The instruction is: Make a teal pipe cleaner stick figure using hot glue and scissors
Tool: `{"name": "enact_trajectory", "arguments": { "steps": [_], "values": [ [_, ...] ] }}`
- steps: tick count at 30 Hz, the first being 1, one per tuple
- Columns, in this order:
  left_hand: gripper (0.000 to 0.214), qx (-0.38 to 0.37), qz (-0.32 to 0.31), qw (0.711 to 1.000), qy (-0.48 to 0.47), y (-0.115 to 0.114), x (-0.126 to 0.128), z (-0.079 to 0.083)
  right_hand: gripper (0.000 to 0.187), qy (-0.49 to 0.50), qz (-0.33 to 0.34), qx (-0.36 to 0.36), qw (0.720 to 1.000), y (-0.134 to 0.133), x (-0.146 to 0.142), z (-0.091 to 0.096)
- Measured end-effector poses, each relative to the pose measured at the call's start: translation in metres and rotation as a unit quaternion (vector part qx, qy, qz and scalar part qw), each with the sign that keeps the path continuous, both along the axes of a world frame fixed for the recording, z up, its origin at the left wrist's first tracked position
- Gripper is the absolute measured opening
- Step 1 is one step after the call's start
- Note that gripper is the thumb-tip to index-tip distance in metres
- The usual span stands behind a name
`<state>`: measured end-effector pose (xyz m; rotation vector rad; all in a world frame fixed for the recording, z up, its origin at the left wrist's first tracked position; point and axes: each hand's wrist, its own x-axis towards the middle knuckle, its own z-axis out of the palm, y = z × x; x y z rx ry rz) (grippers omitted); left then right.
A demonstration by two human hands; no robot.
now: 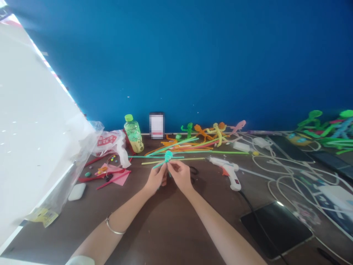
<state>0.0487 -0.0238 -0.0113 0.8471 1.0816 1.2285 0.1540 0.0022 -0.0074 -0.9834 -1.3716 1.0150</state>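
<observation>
A turquoise pipe-cleaner piece (168,156) with a thick coiled top stands up from between the fingertips of both hands, above the bench (171,228). The left hand (155,179) is closed in a pinch on its lower part. The right hand (180,175) has its thumb and fingers drawn together at the lower end, right against the left hand's fingertips.

Just right of the right hand, dark loops (194,170) show, partly hidden by it. Just beyond both hands lie loose pipe cleaners (176,145) in turquoise, orange, yellow and green. Behind these, beyond the right hand and to its right, are a yellow figure (219,131) and an orange figure (202,132).

Farther right of the right hand lies a white glue gun (227,173); nearer the person than that is a black tablet (277,230).

Left of the left hand lie pink paper (121,179) and, farther out, a white case (77,192). Beyond the left hand and to its left stands a green-capped bottle (134,134), with a plastic bag (110,142) beside it.
</observation>
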Motion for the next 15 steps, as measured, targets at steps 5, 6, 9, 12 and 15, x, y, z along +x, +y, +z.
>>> {"name": "enact_trajectory", "arguments": {
  "steps": [5,6,9,12,15],
  "values": [
    [0.038,0.016,0.048,0.999,0.001,0.001,-0.003,0.002,0.021,0.02,-0.039,-0.032,0.999,0.009,0.011,0.006],
    [0.037,0.025,0.062,0.998,-0.008,0.001,-0.004,0.003,0.021,0.01,-0.033,-0.031,0.999,0.012,0.016,0.01],
    [0.036,0.05,0.103,0.993,-0.026,0.002,-0.007,0.004,0.02,-0.074,0.042,-0.01,0.996,0.019,0.033,0.024],
    [0.035,0.059,0.112,0.992,-0.025,0.003,-0.007,0.004,0.019,-0.23,0.152,0.035,0.961,0.018,0.044,0.035],
    [0.034,0.064,0.101,0.993,0.002,0.001,-0.006,0.005,0.017,-0.351,0.188,0.081,0.914,0.011,0.052,0.041]
  ]
}}
